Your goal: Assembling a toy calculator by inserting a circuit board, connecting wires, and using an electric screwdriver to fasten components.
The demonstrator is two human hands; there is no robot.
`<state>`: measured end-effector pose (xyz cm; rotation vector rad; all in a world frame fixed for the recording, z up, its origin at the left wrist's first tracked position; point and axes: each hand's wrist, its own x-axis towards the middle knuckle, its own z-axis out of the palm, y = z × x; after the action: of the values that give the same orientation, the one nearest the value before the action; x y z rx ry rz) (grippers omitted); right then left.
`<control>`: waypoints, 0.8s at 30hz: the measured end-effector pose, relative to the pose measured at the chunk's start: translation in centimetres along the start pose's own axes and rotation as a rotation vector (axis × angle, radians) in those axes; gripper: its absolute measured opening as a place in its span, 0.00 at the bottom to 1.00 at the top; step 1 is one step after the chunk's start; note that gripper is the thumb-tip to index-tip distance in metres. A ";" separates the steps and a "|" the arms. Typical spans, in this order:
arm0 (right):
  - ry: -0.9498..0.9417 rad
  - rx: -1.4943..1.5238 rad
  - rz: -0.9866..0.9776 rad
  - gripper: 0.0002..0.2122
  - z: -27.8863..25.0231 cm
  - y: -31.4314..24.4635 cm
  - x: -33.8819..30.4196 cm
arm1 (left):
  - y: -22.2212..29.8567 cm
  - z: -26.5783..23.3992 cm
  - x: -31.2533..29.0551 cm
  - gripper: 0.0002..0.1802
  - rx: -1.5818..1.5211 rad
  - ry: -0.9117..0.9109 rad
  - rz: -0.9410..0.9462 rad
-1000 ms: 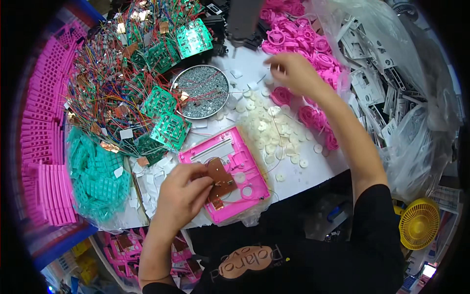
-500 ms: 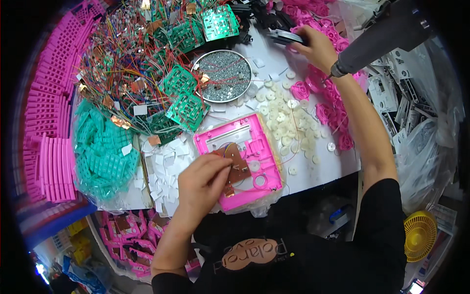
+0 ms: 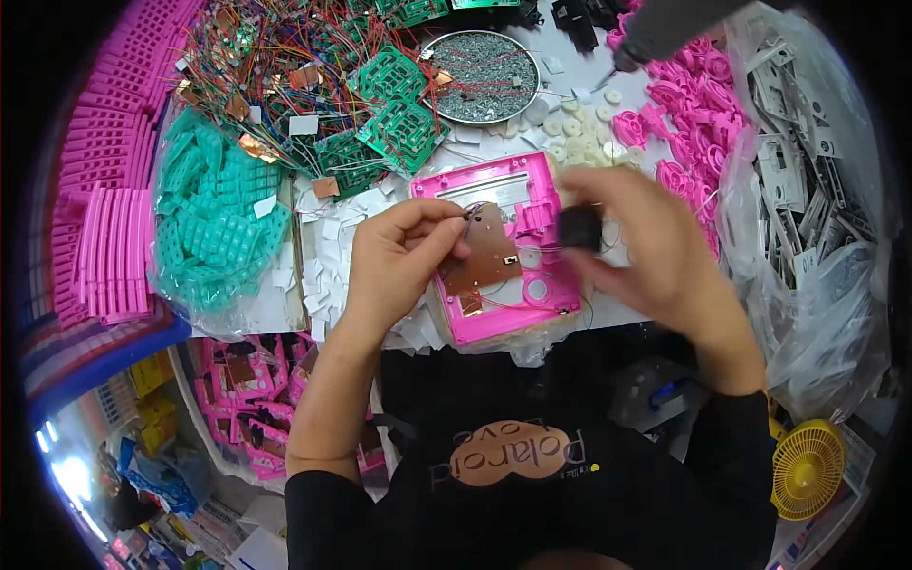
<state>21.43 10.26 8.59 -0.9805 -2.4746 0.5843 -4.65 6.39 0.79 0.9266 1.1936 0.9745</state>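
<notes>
Cluttered table (image 3: 579, 57), glossy pink plastic shell (image 3: 532, 195)

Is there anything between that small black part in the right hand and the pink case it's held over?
Nothing visible. The right hand holds the small black part just above the pink case; the left hand pinches wires beside the brown board, off to the side.

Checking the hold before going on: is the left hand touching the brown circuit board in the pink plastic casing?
Touching. The head view shows the left hand with its fingertips pressed onto the brown circuit board, no gap visible.
</notes>
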 end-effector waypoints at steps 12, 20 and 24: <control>-0.033 0.056 -0.014 0.26 4.7 2.1 -0.3 | -0.7 0.1 0.2 0.07 0.610 0.179 0.614; -0.028 0.114 -0.034 0.25 4.6 2.7 0.4 | 3.4 -0.5 3.9 0.08 0.946 -0.213 0.768; -0.042 0.123 -0.063 0.24 4.6 3.2 0.7 | 4.3 0.4 5.0 0.08 1.007 -0.312 0.797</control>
<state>20.34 11.78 3.29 -0.8484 -2.4639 0.7335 -4.23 12.50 3.40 2.3867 1.0204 0.7293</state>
